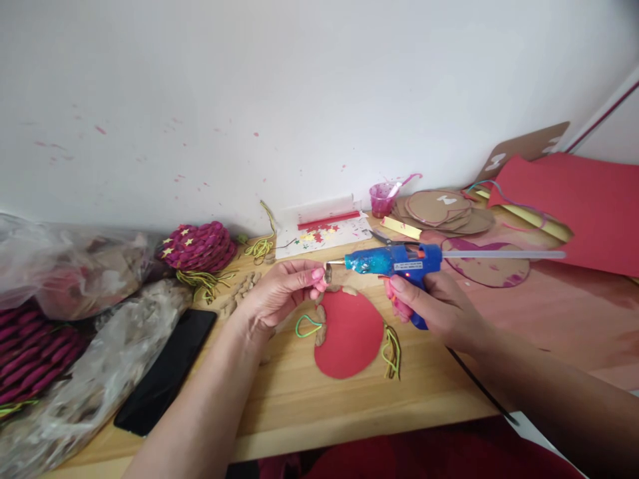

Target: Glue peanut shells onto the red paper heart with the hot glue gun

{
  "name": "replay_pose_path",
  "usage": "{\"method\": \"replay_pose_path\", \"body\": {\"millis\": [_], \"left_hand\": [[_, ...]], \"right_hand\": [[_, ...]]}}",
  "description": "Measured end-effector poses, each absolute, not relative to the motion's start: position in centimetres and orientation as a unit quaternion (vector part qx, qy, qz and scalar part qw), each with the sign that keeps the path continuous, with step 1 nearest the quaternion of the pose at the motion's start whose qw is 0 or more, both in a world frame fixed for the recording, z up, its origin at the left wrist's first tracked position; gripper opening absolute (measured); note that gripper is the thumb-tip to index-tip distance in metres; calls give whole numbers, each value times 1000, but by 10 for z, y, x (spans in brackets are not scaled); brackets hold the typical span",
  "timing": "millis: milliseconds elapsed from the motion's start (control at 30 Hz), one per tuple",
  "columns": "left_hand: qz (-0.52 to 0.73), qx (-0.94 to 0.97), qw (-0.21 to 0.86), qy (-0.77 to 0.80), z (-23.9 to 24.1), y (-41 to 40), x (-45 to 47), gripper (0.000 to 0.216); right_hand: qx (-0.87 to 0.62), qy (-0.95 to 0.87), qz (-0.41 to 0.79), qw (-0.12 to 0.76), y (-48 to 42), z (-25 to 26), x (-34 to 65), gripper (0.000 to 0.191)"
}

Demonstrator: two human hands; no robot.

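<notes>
My right hand (424,303) grips a blue hot glue gun (394,259), with a long clear glue stick (504,254) jutting from its back. Between the fingertips of my left hand (294,283) is a peanut (328,274), and the gun's metal nozzle points at it, touching or nearly so. Below both hands lies a rounded red piece (349,339), several peanuts set along its upper left edge. A green yarn loop (308,326) sticks out on its left, and a yarn tassel (392,352) on its right.
Loose peanuts (238,296) lie left of my left hand, near a black phone (164,372) and plastic bags (100,386). Stacked purple pieces (200,246), a sheet with stars (319,233), a pink cup (383,199) and cardboard shapes (434,213) line the wall.
</notes>
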State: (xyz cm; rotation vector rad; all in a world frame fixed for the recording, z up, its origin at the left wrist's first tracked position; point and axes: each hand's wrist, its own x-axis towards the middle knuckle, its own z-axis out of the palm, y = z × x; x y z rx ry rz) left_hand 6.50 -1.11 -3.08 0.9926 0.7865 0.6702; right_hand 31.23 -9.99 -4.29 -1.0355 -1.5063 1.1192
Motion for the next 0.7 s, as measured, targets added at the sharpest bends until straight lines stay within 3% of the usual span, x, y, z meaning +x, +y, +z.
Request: {"method": "replay_pose_path", "body": {"millis": [700], "left_hand": [[318, 444, 754, 366, -30, -11, 65, 36]], "right_hand": [[-433, -607, 463, 480, -99, -45, 314, 44]]}}
